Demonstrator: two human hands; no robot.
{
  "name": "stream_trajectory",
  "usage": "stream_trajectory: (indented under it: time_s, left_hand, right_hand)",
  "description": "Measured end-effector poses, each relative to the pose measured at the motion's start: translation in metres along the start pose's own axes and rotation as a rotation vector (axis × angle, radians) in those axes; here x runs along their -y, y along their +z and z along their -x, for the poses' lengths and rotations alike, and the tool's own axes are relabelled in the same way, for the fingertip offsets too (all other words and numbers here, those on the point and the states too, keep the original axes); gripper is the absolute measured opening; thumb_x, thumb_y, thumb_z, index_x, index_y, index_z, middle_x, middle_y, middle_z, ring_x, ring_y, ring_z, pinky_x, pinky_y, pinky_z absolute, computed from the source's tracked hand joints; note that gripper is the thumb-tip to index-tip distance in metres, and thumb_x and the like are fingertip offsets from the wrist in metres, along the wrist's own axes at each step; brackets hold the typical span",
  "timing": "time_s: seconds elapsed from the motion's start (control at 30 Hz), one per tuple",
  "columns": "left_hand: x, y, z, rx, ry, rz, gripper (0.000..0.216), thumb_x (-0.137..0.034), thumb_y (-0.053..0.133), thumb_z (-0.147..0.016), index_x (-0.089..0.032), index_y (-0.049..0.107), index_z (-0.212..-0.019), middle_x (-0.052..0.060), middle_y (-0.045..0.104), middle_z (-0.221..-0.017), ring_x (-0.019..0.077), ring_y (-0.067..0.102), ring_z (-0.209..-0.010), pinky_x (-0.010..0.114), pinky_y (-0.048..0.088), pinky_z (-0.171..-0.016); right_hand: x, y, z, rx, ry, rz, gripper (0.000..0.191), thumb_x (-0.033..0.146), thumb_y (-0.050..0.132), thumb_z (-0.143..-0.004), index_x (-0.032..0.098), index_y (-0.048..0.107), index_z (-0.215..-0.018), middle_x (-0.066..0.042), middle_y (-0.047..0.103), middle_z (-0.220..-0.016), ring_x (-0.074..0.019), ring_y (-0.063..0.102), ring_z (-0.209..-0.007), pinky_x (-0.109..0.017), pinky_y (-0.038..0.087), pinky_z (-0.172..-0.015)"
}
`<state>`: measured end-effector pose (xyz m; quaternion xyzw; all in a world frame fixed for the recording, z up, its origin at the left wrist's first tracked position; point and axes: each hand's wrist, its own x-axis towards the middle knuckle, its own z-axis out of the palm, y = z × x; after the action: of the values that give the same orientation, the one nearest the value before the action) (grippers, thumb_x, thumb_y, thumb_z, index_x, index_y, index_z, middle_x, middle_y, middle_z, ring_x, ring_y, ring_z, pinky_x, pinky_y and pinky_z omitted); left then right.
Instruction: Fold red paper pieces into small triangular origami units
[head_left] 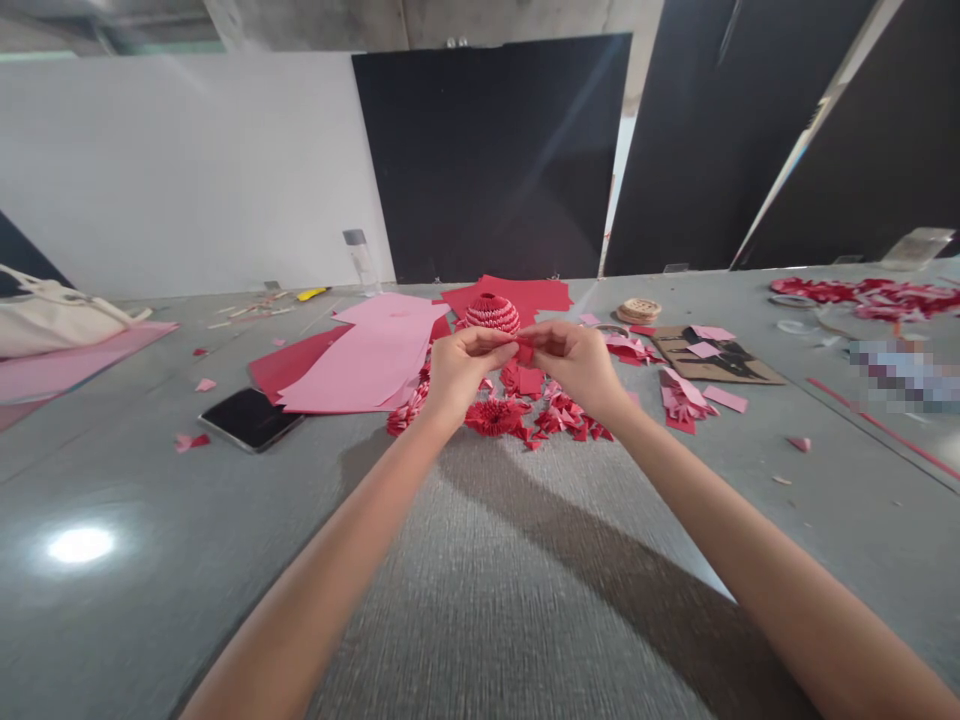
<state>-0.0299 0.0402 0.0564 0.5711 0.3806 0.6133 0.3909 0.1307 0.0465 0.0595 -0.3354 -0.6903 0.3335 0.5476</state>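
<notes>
Between my fingertips is a small piece of red paper [524,350], pinched from both sides. My left hand [466,365] grips its left edge with thumb and forefinger. My right hand [574,362] pinches the opposite edge. Just behind my hands stands a round red and pink vase-like form built of folded paper [491,313]. Below them, a red ring of folded paper pieces [495,416] lies among loose folded red and pink pieces [570,410]. Part of the pile is hidden by my hands.
Pink sheets [367,360] and red sheets [517,295] lie behind and left. A phone [251,418] rests on the left of the grey table [420,600]. A cardboard piece [720,358], round wooden discs [638,310] and a clear bottle [361,262] are also there.
</notes>
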Motion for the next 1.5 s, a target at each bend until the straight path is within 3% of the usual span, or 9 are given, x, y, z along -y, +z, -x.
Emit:
stream_trajectory:
  time_s: [0.3,0.6,0.97,1.27,1.4,1.5]
  left_hand:
    - [-0.007,0.001,0.003,-0.007,-0.038,0.011,0.014,-0.024,0.081,-0.065,-0.021,0.077,-0.078,0.004,0.076,-0.078,0.0185,0.071,-0.077,0.035,0.058,-0.08]
    - [-0.012,0.002,0.006,-0.012,-0.088,-0.003,0.012,-0.02,0.082,-0.063,-0.021,0.077,-0.075,0.005,0.076,-0.078,0.0193,0.071,-0.076,0.035,0.058,-0.077]
    - [-0.009,-0.002,0.001,-0.058,-0.104,0.071,0.011,-0.017,0.083,-0.062,-0.019,0.076,-0.071,0.004,0.075,-0.075,0.0189,0.072,-0.076,0.038,0.058,-0.085]
    - [-0.006,-0.003,0.0,-0.099,-0.126,0.107,0.012,-0.019,0.084,-0.062,-0.018,0.076,-0.072,0.004,0.075,-0.074,0.0178,0.071,-0.073,0.038,0.058,-0.085]
    - [-0.009,-0.001,0.003,-0.117,-0.102,0.072,0.011,-0.02,0.083,-0.063,-0.018,0.075,-0.071,0.005,0.074,-0.074,0.019,0.071,-0.074,0.039,0.058,-0.084]
    - [-0.009,0.0,0.004,-0.127,-0.078,0.062,0.009,-0.02,0.082,-0.065,-0.018,0.075,-0.071,0.005,0.075,-0.076,0.019,0.071,-0.076,0.039,0.058,-0.083]
  right_hand:
    - [0.005,0.001,0.001,-0.057,0.034,-0.035,0.008,0.018,0.071,-0.071,0.02,0.071,-0.078,-0.002,0.072,-0.076,-0.0158,0.067,-0.073,-0.033,0.056,-0.073]
    - [0.003,0.0,0.001,-0.054,0.05,-0.035,0.011,0.018,0.072,-0.069,0.019,0.07,-0.08,-0.003,0.071,-0.075,-0.0165,0.068,-0.072,-0.034,0.057,-0.072]
    - [0.002,0.001,0.0,-0.013,0.082,-0.163,0.012,0.022,0.071,-0.074,0.019,0.07,-0.086,-0.005,0.073,-0.085,-0.0175,0.07,-0.084,-0.037,0.058,-0.085]
    - [0.008,0.002,0.002,0.042,0.091,-0.226,0.025,0.041,0.072,-0.078,0.02,0.07,-0.09,-0.005,0.073,-0.09,-0.0166,0.07,-0.082,-0.036,0.058,-0.086]
    - [0.007,0.002,0.002,0.018,0.107,-0.14,0.027,0.035,0.081,-0.067,0.02,0.072,-0.088,-0.005,0.074,-0.086,-0.0193,0.071,-0.084,-0.037,0.059,-0.084]
    - [0.006,0.002,0.002,0.013,0.111,-0.117,0.021,0.031,0.08,-0.069,0.02,0.074,-0.086,-0.004,0.075,-0.086,-0.0192,0.071,-0.083,-0.037,0.059,-0.084]
